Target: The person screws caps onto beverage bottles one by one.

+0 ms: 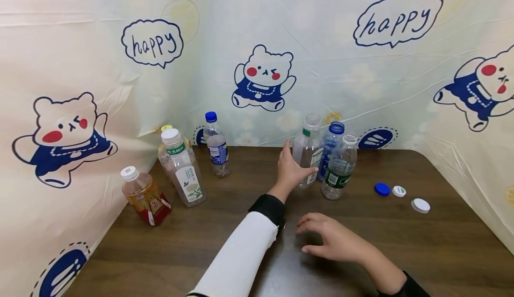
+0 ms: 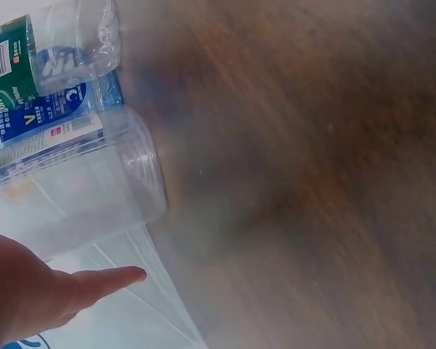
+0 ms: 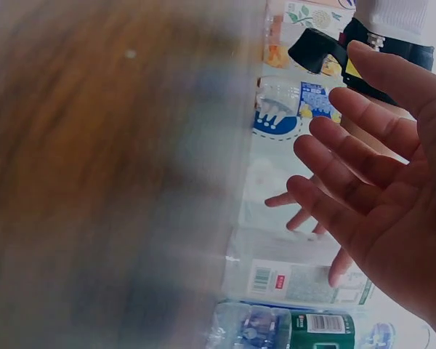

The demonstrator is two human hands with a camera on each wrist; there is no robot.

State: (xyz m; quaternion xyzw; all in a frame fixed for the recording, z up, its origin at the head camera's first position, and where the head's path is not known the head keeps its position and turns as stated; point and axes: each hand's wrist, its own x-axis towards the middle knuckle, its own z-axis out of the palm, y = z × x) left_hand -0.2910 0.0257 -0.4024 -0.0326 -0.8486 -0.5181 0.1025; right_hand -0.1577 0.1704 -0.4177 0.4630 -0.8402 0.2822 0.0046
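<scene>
“Toward the back of the table (image 1: 245,179), is the clear bottle (image 1: 306,149) gripped?”

“Not visibly: the left hand (image 1: 290,172) is spread around it; contact cannot be told. The right hand (image 1: 335,240) is held empty, fingers parted.”

“How should the bottle be grasped?”

“Lightly and evenly, with the blue bottle (image 1: 329,145) alongside left unbumped.”

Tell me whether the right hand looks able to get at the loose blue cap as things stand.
Probably yes: the right hand holds nothing, and only bare table shows between it and the loose blue cap. The green-labelled bottle stands to the cap's left, seemingly out of the way.
</scene>
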